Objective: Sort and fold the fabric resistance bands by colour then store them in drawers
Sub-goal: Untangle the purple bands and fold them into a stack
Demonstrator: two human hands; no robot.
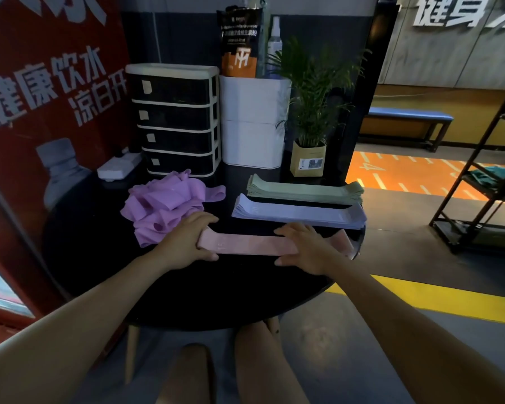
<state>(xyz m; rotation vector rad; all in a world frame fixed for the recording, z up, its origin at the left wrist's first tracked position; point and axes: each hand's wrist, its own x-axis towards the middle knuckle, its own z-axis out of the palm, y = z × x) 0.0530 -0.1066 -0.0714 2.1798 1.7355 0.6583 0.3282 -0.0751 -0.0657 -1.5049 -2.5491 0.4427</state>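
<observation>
We see the pink band (pixel 254 244) lying flat at frame centre, long axis left-right, our left hand (pixel 187 240) gripping its left end, fingers curled, and our right hand (pixel 306 249) pressing flat-fingered near its right end.

- Left hand (pixel 190 239): palm down, fingers curled over the top, thumb underneath, near the tabletop's front edge.
- Right hand (pixel 305 248): palm down, fingers spread and relaxed.
- Both forearms are extended forward, bare.
</observation>
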